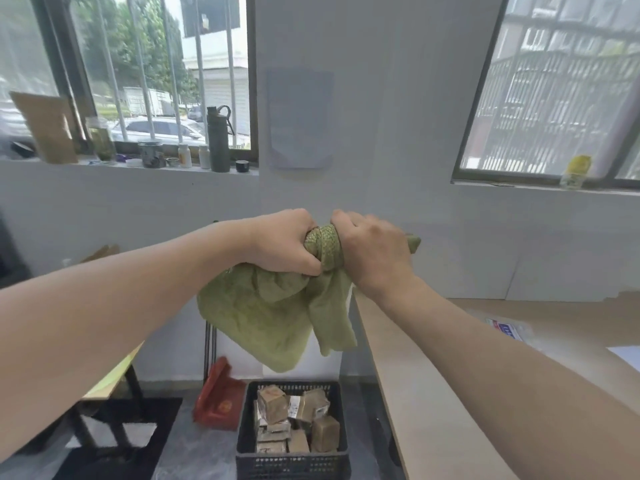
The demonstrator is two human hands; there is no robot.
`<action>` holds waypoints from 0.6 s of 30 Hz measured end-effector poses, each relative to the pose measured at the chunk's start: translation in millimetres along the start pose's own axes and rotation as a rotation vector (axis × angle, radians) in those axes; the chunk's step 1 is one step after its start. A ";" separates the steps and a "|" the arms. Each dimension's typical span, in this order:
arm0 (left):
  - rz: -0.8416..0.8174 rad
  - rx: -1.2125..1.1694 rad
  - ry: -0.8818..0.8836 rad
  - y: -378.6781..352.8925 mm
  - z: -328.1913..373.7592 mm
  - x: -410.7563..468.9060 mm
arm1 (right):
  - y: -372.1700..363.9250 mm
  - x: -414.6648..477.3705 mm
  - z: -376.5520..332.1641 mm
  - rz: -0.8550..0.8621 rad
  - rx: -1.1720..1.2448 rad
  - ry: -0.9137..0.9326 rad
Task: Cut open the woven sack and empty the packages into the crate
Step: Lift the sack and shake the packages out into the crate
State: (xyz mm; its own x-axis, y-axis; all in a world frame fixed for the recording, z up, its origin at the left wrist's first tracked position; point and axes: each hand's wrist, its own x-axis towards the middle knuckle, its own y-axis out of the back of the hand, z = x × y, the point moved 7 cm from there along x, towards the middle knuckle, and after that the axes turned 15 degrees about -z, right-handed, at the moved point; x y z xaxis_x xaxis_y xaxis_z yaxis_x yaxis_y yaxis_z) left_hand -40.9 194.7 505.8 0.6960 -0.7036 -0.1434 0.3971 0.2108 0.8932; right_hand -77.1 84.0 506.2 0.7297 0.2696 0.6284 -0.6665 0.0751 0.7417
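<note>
A limp green woven sack [266,320] hangs in the air above a black plastic crate [291,462] on the floor. My left hand [284,242] and my right hand [372,252] both grip the bunched, twisted top of the sack, side by side at chest height. The sack's lower part droops slack and looks flat. Inside the crate lie several brown taped packages [298,424], piled loosely.
A light wooden table [467,375] runs along the right, close to the crate. A red bag [220,398] leans left of the crate. A dark-framed table [114,386] stands at the left. Bottles and jars line the windowsill [173,166].
</note>
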 end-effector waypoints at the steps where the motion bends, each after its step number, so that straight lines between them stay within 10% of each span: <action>1: -0.012 -0.018 0.021 -4.3 5.3 1.6 | -1.1 -4.5 6.3 -0.015 0.027 0.018; 7: 0.005 -0.051 0.134 -30.7 25.9 5.5 | -15.8 -17.2 33.5 -0.277 0.071 0.072; 13: 0.372 0.713 0.318 -42.1 54.3 -10.5 | -20.4 -16.4 39.1 -0.477 0.238 -0.041; 18: 0.445 0.804 0.463 -50.5 43.4 -10.1 | -24.2 -20.7 31.1 -0.612 0.280 -0.101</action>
State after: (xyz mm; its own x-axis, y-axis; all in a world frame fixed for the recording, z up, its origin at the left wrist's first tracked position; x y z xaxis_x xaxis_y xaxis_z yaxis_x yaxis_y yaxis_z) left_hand -93.9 161.7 480.7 0.9122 -0.3066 0.2717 -0.3521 -0.2479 0.9025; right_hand -71.3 46.7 482.5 0.9826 0.1655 0.0845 -0.0738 -0.0698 0.9948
